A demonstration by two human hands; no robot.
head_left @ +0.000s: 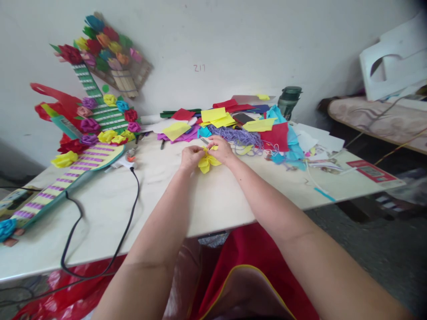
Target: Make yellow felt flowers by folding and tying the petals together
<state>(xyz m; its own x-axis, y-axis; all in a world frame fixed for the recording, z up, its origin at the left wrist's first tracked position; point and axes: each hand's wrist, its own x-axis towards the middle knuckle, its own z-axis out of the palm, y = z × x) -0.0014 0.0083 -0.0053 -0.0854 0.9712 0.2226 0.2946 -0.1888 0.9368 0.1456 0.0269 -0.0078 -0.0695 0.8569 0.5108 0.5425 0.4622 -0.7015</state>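
A yellow paper flower (207, 165) with spread petals is held just over the table, between both hands. My left hand (191, 158) pinches its left edge, fingers closed. From the other side my right hand (220, 150) grips the upper right petals with thumb and fingers together. A slim grey item, perhaps a scissor blade (204, 141), shows just behind the fingers; whether a hand touches it I cannot tell. The fingertips partly cover the flower's centre.
Behind the hands lie yellow paper sheets (213, 114), purple yarn (236, 135) and blue crepe paper (293, 142). A dark bottle (288, 102) stands at the back. Leftward are a flower-decorated striped board (100, 155) and a black cable (133, 213). White paper scraps (323, 138) lie right.
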